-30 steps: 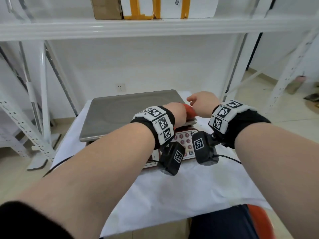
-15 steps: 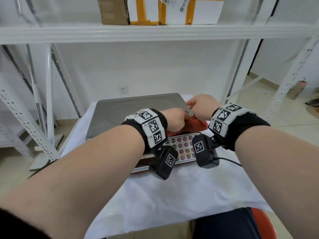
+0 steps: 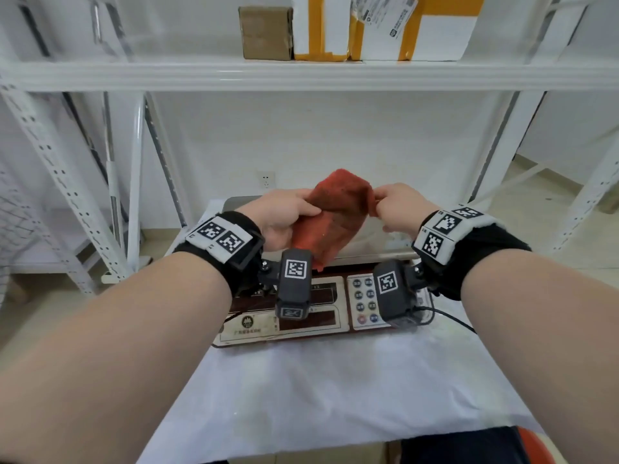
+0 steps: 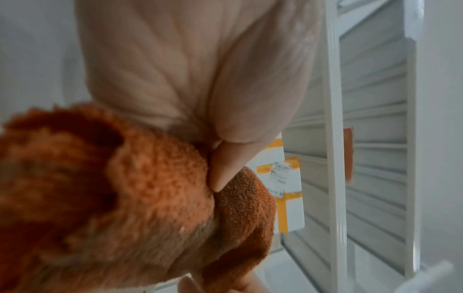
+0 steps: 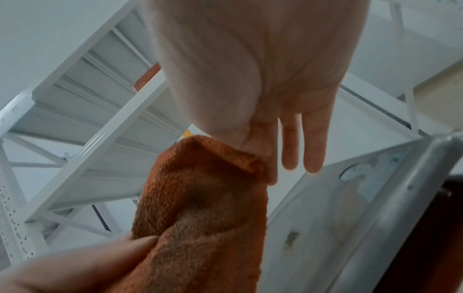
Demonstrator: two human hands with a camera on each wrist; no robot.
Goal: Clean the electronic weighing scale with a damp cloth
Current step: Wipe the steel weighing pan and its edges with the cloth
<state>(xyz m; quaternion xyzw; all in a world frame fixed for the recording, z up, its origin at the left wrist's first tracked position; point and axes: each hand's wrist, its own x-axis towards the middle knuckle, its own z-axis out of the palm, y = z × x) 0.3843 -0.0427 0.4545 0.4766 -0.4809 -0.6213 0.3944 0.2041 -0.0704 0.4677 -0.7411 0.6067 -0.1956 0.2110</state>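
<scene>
Head view: left hand (image 3: 281, 219) and right hand (image 3: 398, 209) both pinching cloth (image 3: 335, 216), raised above scale (image 3: 294, 316), probably to refold before wiping.

The orange-red cloth (image 3: 335, 216) has come up off the weighing scale (image 3: 301, 316) and now hangs in the air above its steel pan. The left hand (image 3: 284, 219) and right hand (image 3: 398, 209) have risen with it, each pinching an upper edge, so the keypad (image 3: 365, 303) shows.
</scene>
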